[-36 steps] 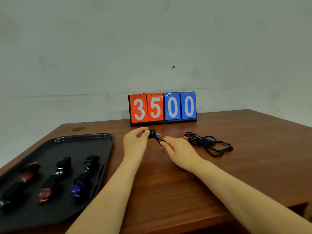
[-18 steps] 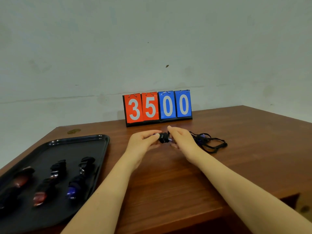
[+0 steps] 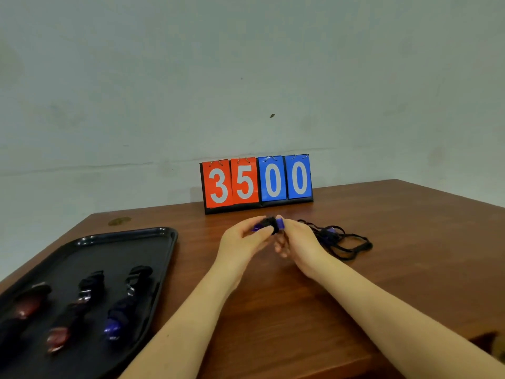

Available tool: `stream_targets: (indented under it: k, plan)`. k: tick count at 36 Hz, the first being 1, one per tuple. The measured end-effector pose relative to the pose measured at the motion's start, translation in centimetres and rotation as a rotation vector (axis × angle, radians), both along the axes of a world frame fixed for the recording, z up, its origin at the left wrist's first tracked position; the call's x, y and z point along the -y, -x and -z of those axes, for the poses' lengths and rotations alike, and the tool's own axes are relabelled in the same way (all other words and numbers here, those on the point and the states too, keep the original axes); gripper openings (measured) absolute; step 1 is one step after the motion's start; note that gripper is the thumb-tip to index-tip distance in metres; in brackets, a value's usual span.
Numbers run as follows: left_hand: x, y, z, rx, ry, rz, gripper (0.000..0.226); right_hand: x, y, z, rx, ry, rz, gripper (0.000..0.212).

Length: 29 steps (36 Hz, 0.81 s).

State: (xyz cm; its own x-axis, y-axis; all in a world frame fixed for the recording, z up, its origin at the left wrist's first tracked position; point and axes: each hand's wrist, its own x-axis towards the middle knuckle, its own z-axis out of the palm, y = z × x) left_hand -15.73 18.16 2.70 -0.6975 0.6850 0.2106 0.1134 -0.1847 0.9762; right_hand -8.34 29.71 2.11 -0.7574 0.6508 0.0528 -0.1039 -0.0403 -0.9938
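Observation:
A small blue whistle with black cord wound round it point(image 3: 270, 226) sits between both hands above the wooden table point(image 3: 410, 255). My left hand point(image 3: 243, 242) pinches its left end with thumb and fingers. My right hand point(image 3: 297, 242) holds its right side, fingers curled round it. A loose tangle of black cord with another blue piece point(image 3: 338, 237) lies on the table just right of my right hand. On the black tray point(image 3: 123, 242) at the left lie three wound bundles: two red ones point(image 3: 26, 307) point(image 3: 60, 335) and a blue one point(image 3: 114, 321).
A flip scoreboard point(image 3: 257, 181) reading 3500 stands at the back of the table against the pale wall. The table's right and near edges fall within view at the lower right.
My hands have come together and lifted the whistle slightly; the stretch of cord that my right hand pulled out a second ago is now wound up at the whistle.

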Motion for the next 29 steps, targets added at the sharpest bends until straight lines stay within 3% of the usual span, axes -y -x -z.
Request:
stream_targets:
  k: [3,7,13,22,29]
  plan:
    - [-0.3,0.1,0.3,-0.196,0.103,-0.102,0.036,0.1,0.2,0.2,0.022,-0.025,0.000,0.028]
    - [-0.2,0.0,0.2,-0.087,0.015,-0.058,0.020,0.8,-0.2,0.1,0.035,-0.188,-0.041,0.028]
    - [-0.1,0.2,0.3,-0.052,-0.052,-0.027,0.016,1.7,-0.5,0.1,0.081,-0.559,-0.033,0.031]
    - [-0.3,1.3,0.6,-0.146,0.087,-0.168,0.020,1.4,-0.3,0.9,0.105,-1.146,0.065,0.016]
    - [-0.5,1.6,0.5,-0.272,0.168,-0.238,0.019,1.6,-0.3,1.0,0.100,-1.276,0.216,0.022]
